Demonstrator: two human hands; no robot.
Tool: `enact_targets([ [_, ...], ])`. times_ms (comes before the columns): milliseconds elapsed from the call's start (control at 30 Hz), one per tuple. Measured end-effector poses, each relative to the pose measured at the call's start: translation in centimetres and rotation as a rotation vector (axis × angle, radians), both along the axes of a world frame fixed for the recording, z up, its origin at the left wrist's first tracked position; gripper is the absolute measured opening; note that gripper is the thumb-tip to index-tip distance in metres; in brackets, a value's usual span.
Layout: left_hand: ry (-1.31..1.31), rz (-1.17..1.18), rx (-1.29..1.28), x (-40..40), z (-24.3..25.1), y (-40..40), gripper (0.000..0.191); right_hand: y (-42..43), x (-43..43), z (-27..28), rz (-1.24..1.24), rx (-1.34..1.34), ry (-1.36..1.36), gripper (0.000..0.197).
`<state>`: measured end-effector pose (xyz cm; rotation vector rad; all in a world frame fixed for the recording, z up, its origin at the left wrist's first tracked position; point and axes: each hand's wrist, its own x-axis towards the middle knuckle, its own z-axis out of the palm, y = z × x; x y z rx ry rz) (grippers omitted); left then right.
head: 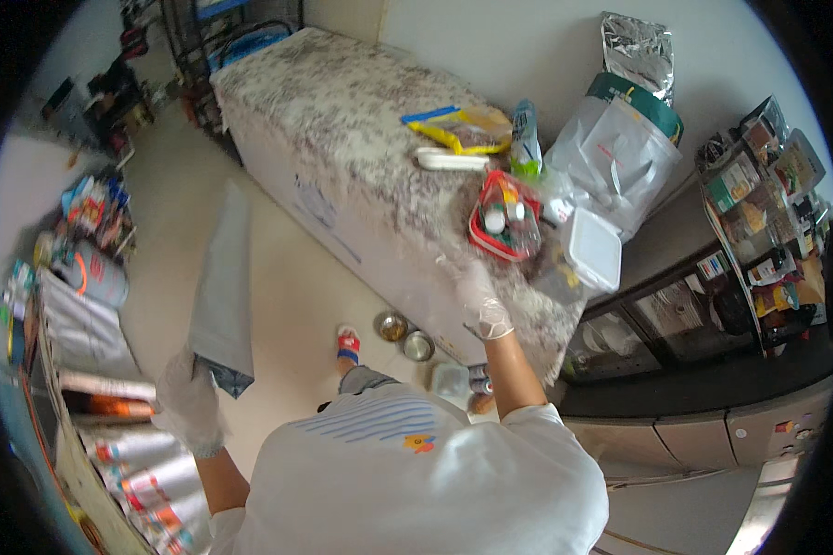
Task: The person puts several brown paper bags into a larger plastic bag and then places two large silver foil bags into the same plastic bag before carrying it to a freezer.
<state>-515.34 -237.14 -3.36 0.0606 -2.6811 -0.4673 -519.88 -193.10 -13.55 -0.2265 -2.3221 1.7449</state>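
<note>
My left hand (191,406), in a clear disposable glove, grips the lower end of a long grey sheet-like piece (223,277). It stands out over the floor and its material is unclear. My right hand (479,295), gloved too, is at the front edge of a counter-height white unit with a marbled top (319,104). Its fingers are blurred, so I cannot tell whether they hold anything. Just beyond it sits a red-rimmed basket (482,243) with small bottles inside. A clear tub with a white lid (593,250) is to its right.
Further back lie a yellow-edged bag (461,130), a white long case (451,159) and a blue-green pouch (525,139). A large plastic-wrapped container (618,152) stands by the wall. Two metal bowls (418,345) are on the floor. Loaded shelves (756,229) line the right, and packed goods (146,479) the left.
</note>
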Motion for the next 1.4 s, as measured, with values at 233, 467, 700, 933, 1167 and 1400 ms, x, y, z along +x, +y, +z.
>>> enact_targets([
  [233,0.062,-0.101,0.041,-22.5,1.7,0.7,0.021,3.8,-24.8,8.7,-0.229,0.729,-0.117,0.051],
  [467,0.275,-0.238,-0.167,-42.0,-1.0,-0.1,0.016,15.5,-42.7,-3.4,-0.41,1.594,-0.671,0.058],
  [700,-0.153,-0.507,0.195,-57.8,1.0,5.7,0.035,14.2,-44.1,-3.0,-0.707,1.75,-0.298,0.008],
  [933,0.028,-0.619,-0.076,-69.8,1.5,13.0,0.029,11.4,-38.4,9.6,-0.843,0.811,-0.391,0.022],
  [1167,0.197,-0.88,0.091,-71.3,-1.0,18.1,0.024,9.0,-26.1,15.3,-1.28,-0.031,0.653,0.024],
  [1400,0.153,-0.925,0.167,-70.7,-1.3,20.8,0.02,14.8,-19.0,22.1,-1.273,0.272,0.894,0.02],
])
